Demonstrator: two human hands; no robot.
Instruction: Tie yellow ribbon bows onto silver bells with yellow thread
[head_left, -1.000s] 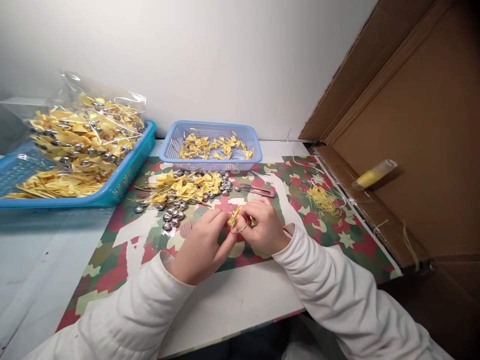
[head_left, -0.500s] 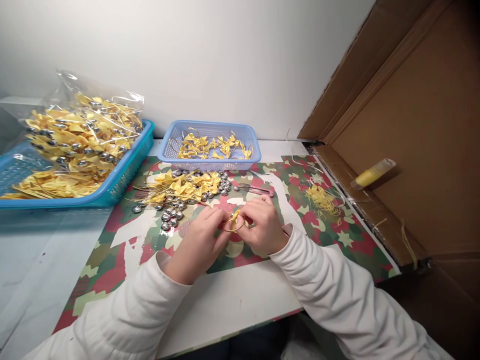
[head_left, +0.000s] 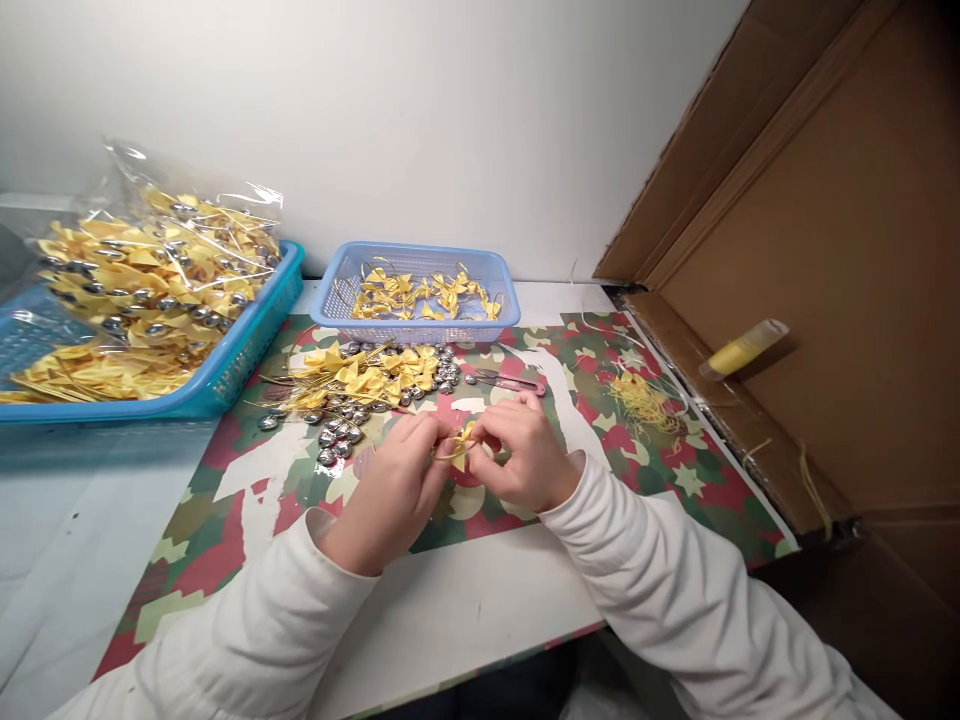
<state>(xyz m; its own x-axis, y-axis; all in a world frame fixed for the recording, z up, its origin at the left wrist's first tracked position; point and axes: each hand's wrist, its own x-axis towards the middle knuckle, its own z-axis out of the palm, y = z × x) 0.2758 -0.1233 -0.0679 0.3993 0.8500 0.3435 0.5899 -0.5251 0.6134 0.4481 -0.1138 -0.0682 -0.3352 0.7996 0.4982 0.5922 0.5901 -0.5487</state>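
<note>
Between my two hands, over the camouflage-patterned sheet, is a small yellow ribbon bow on a thin gold cord. My left hand is closed, thumb and forefinger pinching the bow's cord. From the other side, the fingertips of my right hand pinch the bow itself; part of it is hidden by the fingers. Just beyond my left hand lies a pile of yellow ribbon bows with gold cords, among silver jingle bells. A pair of pink-handled thread snips rests beyond my right hand.
A blue basket of looped bows stands at the back. At left, a larger blue basket carries a clear bag of bows and bells. Yellow thread scraps lie at right, near a cardboard wall holding a yellow-filled tube.
Both hands have shifted slightly, and the gold cord loop that showed below the bow now looks flatter and narrower. The view has moved a little; the baskets and pile are unchanged.
</note>
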